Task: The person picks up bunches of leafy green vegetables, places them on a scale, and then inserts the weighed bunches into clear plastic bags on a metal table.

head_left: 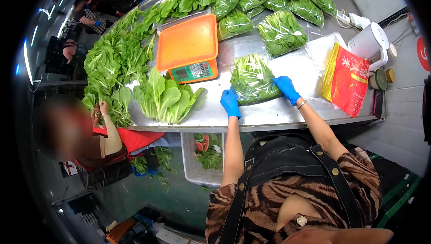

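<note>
A clear plastic bag of leafy greens (254,81) lies on the metal table in front of me, stems pointing away. My left hand (230,103), in a blue glove, is closed on the bag's near left corner. On its right edge, my right hand (286,89), gloved the same, grips the plastic. Just beyond sits another bagged portion of greens (282,33). An orange scale (187,42) with a green keypad panel stands to the left of the bag. Loose leafy greens (166,99) rest in a bunch before the scale.
Filled bags (287,1) are piled at the back. A large heap of greens (114,57) covers the table's left, where a co-worker's hand (104,107) handles some. At right are a red-and-yellow printed bag (348,82) and a white jug (369,42). A white crate (188,165) stands below the table edge.
</note>
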`<state>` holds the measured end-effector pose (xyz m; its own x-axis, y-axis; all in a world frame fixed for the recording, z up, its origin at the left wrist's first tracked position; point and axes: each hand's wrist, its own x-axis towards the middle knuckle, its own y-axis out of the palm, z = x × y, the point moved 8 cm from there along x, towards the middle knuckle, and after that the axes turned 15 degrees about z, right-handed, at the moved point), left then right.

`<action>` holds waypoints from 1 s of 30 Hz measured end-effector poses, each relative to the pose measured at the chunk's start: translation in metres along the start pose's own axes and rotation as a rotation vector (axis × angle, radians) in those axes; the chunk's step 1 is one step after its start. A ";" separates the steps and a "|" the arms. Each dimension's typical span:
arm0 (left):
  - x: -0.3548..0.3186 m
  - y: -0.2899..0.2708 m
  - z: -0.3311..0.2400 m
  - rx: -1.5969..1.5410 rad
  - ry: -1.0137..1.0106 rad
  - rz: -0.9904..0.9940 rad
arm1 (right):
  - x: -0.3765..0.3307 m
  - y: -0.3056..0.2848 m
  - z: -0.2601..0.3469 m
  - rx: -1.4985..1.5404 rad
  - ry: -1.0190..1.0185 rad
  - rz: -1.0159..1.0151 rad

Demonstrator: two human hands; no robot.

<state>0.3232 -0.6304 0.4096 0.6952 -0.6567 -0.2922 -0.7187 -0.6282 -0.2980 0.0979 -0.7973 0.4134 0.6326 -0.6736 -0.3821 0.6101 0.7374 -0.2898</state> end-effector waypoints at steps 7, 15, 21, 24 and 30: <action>-0.007 0.005 -0.041 0.586 -0.008 -0.062 | 0.004 -0.009 0.043 -0.604 -0.093 -0.186; 0.006 0.008 -0.034 0.613 0.069 0.036 | -0.015 -0.048 0.095 -0.594 -0.285 -0.450; 0.012 0.012 -0.027 0.581 0.032 0.085 | -0.058 0.003 0.138 -0.513 -0.638 -0.346; 0.012 0.018 -0.030 0.567 0.047 0.104 | -0.048 0.019 0.123 -0.625 -0.591 -0.397; 0.037 0.013 -0.011 -0.060 0.084 0.385 | 0.009 0.016 0.093 -0.445 -0.131 -0.091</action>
<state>0.3393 -0.6668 0.4047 0.3731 -0.8794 -0.2957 -0.9278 -0.3508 -0.1273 0.1572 -0.7959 0.4867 0.6581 -0.7163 -0.2319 0.4204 0.6051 -0.6761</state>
